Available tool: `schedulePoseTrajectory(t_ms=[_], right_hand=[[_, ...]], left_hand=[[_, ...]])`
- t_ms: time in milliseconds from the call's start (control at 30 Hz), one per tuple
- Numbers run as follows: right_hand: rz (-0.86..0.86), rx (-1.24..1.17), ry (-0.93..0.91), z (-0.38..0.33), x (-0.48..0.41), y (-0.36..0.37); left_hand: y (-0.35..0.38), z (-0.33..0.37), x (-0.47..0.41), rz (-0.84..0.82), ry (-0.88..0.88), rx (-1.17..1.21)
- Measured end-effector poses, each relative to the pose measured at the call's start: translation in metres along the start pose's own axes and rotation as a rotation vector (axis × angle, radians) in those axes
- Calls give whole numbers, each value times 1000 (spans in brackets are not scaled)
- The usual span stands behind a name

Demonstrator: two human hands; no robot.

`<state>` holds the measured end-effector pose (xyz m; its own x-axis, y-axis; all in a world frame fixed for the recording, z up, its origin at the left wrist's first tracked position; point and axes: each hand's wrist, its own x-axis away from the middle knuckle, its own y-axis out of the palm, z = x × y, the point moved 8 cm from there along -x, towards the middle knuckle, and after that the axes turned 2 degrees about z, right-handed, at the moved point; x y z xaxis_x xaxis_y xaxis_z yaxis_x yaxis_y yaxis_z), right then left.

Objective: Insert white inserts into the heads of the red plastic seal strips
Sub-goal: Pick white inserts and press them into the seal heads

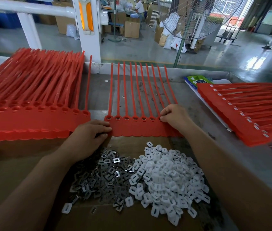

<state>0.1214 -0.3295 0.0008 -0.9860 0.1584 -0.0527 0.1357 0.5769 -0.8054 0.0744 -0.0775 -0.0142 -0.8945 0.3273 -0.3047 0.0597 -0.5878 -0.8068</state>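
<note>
The one camera is riding on the person's head, facing forward and tilting down over the table (195, 97). It is sitting close: both forearms are reaching in from the bottom corners, and the left hand (88, 135) and right hand (175, 116) are gripping the strips (142, 130) just below mid-frame. The inserts (168, 177) are filling the lower middle, nearest the lens. The wide angle is bowing the table's edges and stretching the forearms large. Along the top, the view is carrying past the table's far wall to a fan (190, 17) and the workshop floor (132, 50), well beyond.
</note>
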Motion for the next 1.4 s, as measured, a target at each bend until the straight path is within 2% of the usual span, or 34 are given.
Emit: schedulePoseTrajectory(t_ms=[233,433,533,733,833,1033,1400], right_hand=[[-14,-30,-1,4,0,0],[3,-20,-141,-26,17,-8],[-90,-5,-262,-56,39,-4],[-384,60,-504,-104,97,27],[-433,118,-576,-114,116,41],[-485,167,-583,-117,127,59],[-454,153,-558,-112,128,65]], left_hand=[[0,0,0,-2,-9,12],[0,0,-1,0,-9,15],[0,1,-1,1,-4,19],[-1,2,-1,-3,16,3],[-1,3,-1,-5,23,-3],[-1,3,-1,-2,25,-1],[0,2,0,-5,23,2]])
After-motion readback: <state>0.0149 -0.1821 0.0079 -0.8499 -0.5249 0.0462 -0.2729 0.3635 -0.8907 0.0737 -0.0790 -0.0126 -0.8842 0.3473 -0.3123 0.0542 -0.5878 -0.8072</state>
